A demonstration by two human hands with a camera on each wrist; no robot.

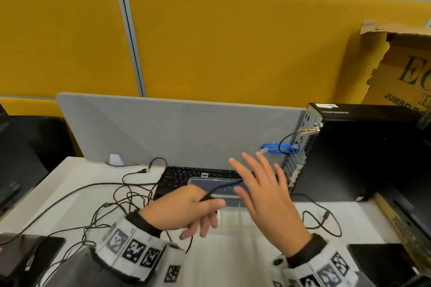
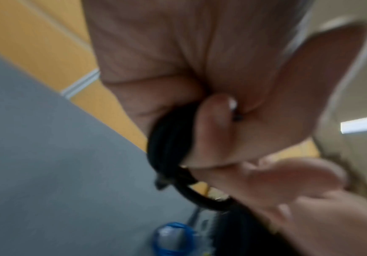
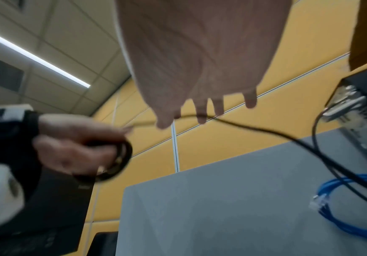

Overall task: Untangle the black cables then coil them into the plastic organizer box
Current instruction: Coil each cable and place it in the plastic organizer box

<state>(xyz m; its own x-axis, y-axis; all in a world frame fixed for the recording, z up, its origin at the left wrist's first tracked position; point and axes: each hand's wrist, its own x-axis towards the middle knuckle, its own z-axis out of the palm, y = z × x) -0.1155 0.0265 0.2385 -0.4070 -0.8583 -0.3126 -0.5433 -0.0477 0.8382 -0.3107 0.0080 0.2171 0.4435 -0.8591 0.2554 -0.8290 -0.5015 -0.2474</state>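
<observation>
Left hand (image 1: 184, 211): fingers curled round a small coil of thin black cable (image 3: 121, 159), above the clear plastic organizer box (image 1: 229, 214). Right hand (image 1: 268, 196), at the left's three o'clock: fingers spread straight, cable strand crossing beneath them. Remaining tangled black cables (image 1: 112, 205): on the desk, nine o'clock of the box.

We see our left hand (image 2: 199, 78) close up, blurred, thumb pinching several turns of thin black cable (image 2: 169, 143) into a coil. Grey fabric divider panel (image 2: 57, 164) behind; blue coiled cable (image 2: 171, 237) below.
</observation>
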